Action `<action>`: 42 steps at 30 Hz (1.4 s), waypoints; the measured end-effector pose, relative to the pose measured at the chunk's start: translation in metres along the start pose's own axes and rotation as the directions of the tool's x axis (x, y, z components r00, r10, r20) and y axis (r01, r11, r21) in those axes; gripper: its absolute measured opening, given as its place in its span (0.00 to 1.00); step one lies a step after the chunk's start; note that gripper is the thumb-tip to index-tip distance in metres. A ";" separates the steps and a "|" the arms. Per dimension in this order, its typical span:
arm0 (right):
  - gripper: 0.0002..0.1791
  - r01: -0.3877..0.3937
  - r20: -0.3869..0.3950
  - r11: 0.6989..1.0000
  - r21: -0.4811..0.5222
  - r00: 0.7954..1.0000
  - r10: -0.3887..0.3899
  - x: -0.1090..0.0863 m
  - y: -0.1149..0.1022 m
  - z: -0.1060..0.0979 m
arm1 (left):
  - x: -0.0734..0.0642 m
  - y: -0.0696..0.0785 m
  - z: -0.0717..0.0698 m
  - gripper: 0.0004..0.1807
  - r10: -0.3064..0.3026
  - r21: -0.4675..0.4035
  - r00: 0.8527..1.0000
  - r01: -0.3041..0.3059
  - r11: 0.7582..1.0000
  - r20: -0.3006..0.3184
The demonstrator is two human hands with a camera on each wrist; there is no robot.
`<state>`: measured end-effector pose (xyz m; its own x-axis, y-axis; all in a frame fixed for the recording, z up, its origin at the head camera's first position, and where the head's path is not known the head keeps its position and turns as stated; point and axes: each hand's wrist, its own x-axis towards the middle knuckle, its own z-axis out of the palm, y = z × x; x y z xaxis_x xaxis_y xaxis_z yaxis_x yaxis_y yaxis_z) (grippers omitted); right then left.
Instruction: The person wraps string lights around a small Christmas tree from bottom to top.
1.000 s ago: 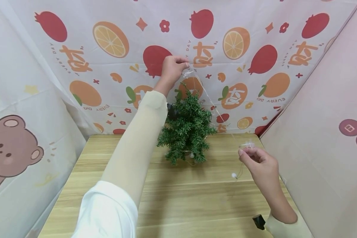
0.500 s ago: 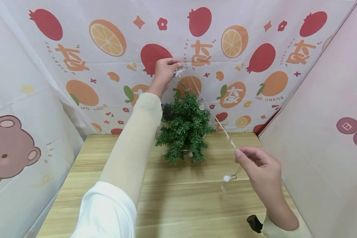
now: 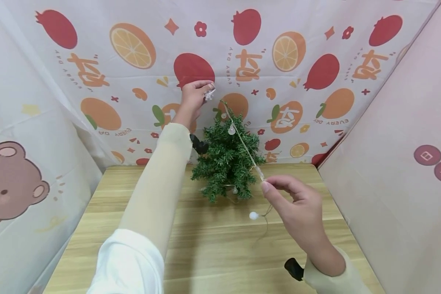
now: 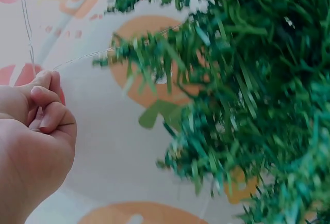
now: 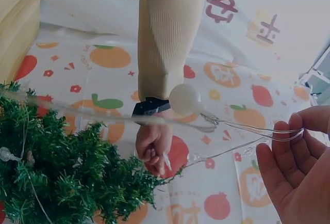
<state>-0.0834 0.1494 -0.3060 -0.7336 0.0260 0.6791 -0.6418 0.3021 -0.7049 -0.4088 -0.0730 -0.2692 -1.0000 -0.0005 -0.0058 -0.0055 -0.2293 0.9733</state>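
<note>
A small green artificial Christmas tree (image 3: 226, 157) stands at the back of the table. My left hand (image 3: 192, 100), beyond the tree's upper left, pinches a clear snowflake-shaped piece (image 3: 209, 94) of the string lights (image 3: 245, 147). My right hand (image 3: 297, 208) pinches the thin wire between thumb and fingers, front right of the tree. From the treetop the wire slants down to that hand, with a clear bulb (image 3: 231, 130) hanging near the top. Below the right fingers dangles a white round bulb (image 3: 254, 215), large in the right wrist view. Some wire lies around the lower branches.
The wooden table (image 3: 132, 196) is enclosed by printed cloth: a fruit-patterned backdrop (image 3: 132, 81) behind and side cloths left and right. Black camera mounts sit on the left wrist (image 3: 199, 145) and the right wrist (image 3: 294, 269).
My left hand has moved left and down past the treetop with the snowflake piece. My right hand has come left toward the tree, and the wire now crosses in front of its upper branches.
</note>
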 end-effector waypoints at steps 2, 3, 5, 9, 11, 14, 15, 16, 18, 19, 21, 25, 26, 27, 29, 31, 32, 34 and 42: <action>0.09 0.005 0.006 1.000 -0.004 1.000 -0.004 0.001 0.001 0.002 | 0.000 -0.004 -0.007 0.11 -0.005 -0.029 1.000 0.005 1.000 0.003; 0.09 0.002 0.009 1.000 -0.006 1.000 -0.002 0.001 0.002 0.003 | -0.001 -0.006 -0.011 0.11 -0.007 -0.039 1.000 0.007 0.999 0.003; 0.09 -0.004 0.017 1.000 -0.003 1.000 0.004 0.002 0.004 0.004 | -0.001 -0.010 -0.018 0.11 -0.015 -0.057 1.000 0.015 0.998 -0.004; 0.09 -0.002 0.034 1.000 0.006 0.999 0.002 0.004 0.008 0.010 | 0.001 -0.021 -0.026 0.11 -0.020 -0.081 1.000 0.019 0.997 -0.018; 0.09 0.012 0.045 1.000 0.011 0.999 -0.013 0.005 0.010 0.014 | 0.002 -0.025 -0.028 0.10 -0.020 -0.123 1.000 0.017 0.992 -0.021; 0.09 0.055 0.065 0.998 0.027 0.996 -0.057 0.008 0.011 0.020 | 0.005 -0.031 -0.026 0.09 -0.027 -0.219 0.999 0.021 0.975 -0.025; 0.09 0.070 0.068 0.997 0.037 0.995 -0.072 0.009 0.011 0.022 | 0.006 -0.033 -0.025 0.08 -0.027 -0.252 0.999 0.019 0.967 -0.027; 0.09 0.089 0.068 0.995 0.048 0.993 -0.092 0.010 0.010 0.024 | 0.007 -0.033 -0.024 0.07 -0.028 -0.277 0.999 0.019 0.961 -0.029; 0.07 0.128 0.058 0.989 0.075 0.990 -0.132 0.013 0.008 0.027 | 0.009 -0.033 -0.022 0.07 -0.026 -0.314 0.999 0.015 0.949 -0.033; 0.06 0.148 0.045 0.985 0.086 0.987 -0.153 0.015 0.007 0.029 | 0.009 -0.033 -0.021 0.06 -0.025 -0.325 0.999 0.013 0.946 -0.034; 0.04 0.191 0.007 0.975 0.115 0.981 -0.193 0.017 0.004 0.032 | 0.009 -0.030 -0.018 0.06 -0.018 -0.327 0.999 0.006 0.945 -0.034; 0.05 0.245 -0.076 0.957 0.157 0.969 -0.235 0.020 0.000 0.034 | 0.009 -0.022 -0.012 0.07 -0.016 -0.315 0.999 0.006 0.949 -0.029; 0.05 0.253 -0.091 0.953 0.167 0.966 -0.241 0.020 -0.001 0.034 | 0.009 -0.020 -0.010 0.07 -0.012 -0.308 1.000 0.003 0.951 -0.026; 0.06 0.259 -0.098 0.951 0.171 0.964 -0.245 0.021 -0.001 0.034 | 0.009 -0.019 -0.010 0.07 -0.008 -0.307 1.000 0.001 0.952 -0.022; 0.06 0.260 -0.096 0.949 0.177 0.964 -0.246 0.020 -0.001 0.035 | 0.009 -0.017 -0.011 0.07 -0.002 -0.300 1.000 -0.005 0.954 -0.022; 0.04 0.251 -0.070 0.953 0.172 0.968 -0.242 0.019 0.000 0.037 | 0.008 -0.017 -0.014 0.07 0.004 -0.292 1.000 -0.012 0.956 -0.027; 0.03 0.244 -0.053 0.956 0.162 0.970 -0.239 0.018 0.001 0.038 | 0.007 -0.018 -0.016 0.07 0.007 -0.278 0.999 -0.015 0.960 -0.031; 0.02 0.226 -0.019 0.964 0.139 0.974 -0.226 0.015 0.004 0.040 | 0.006 -0.022 -0.021 0.07 0.000 -0.253 0.999 -0.010 0.967 -0.039; 0.08 0.169 0.089 0.982 0.089 0.980 -0.177 0.000 0.015 0.048 | 0.005 -0.051 -0.040 0.10 0.026 -0.176 0.998 -0.035 0.984 -0.057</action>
<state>-0.1038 0.1080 -0.3262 -0.6251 -0.1124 0.7724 -0.7741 0.2160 -0.5951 -0.4135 -0.1005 -0.3279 -0.9981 -0.0615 0.0063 0.0302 -0.3971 0.9173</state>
